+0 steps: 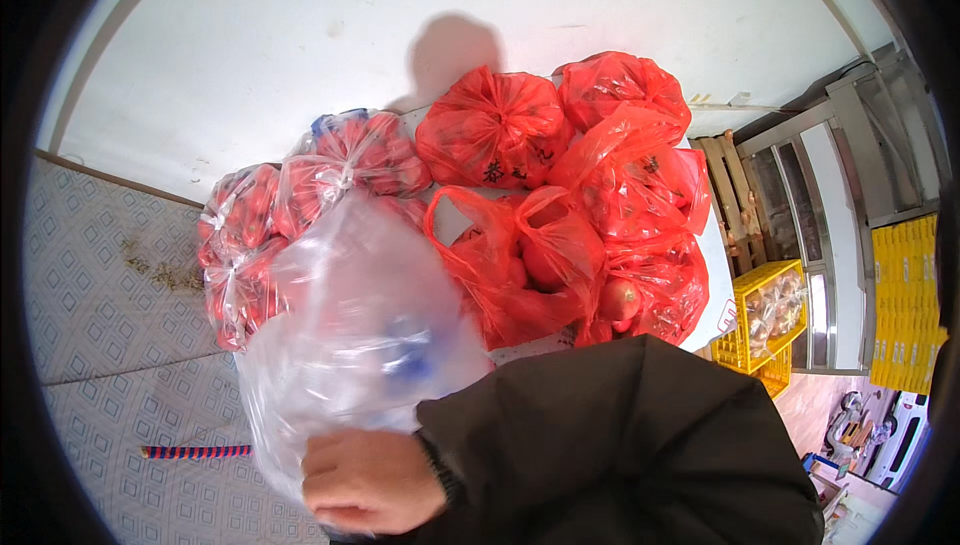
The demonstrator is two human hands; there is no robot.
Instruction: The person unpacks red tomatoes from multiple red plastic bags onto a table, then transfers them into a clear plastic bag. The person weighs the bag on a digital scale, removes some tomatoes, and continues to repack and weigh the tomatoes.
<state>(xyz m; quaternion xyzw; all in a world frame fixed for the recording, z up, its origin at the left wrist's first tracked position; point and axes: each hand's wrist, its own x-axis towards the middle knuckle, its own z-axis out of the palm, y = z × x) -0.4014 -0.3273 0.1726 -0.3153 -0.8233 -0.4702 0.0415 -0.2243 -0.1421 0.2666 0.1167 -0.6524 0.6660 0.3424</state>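
My right hand (373, 481) reaches in from the lower right in a dark sleeve (615, 440). Its fingers are curled on the edge of a large clear plastic bag (352, 305), which billows out in front of me and is blurred. Something blue shows dimly through the film. My left hand is out of view. Beyond the clear bag stands an open red plastic carrier bag (480, 305), its loop handles upright and round reddish produce (544, 263) inside. A tied red bag (495, 128) bearing writing sits behind it.
Knotted clear bags of red produce (352, 158) stand at the left. More red bags (645, 192) crowd the right of the white tabletop (716, 275). A yellow crate (769, 312) and a wooden pallet (731, 192) lie further right. A striped stick (196, 452) rests on the patterned floor (135, 395).
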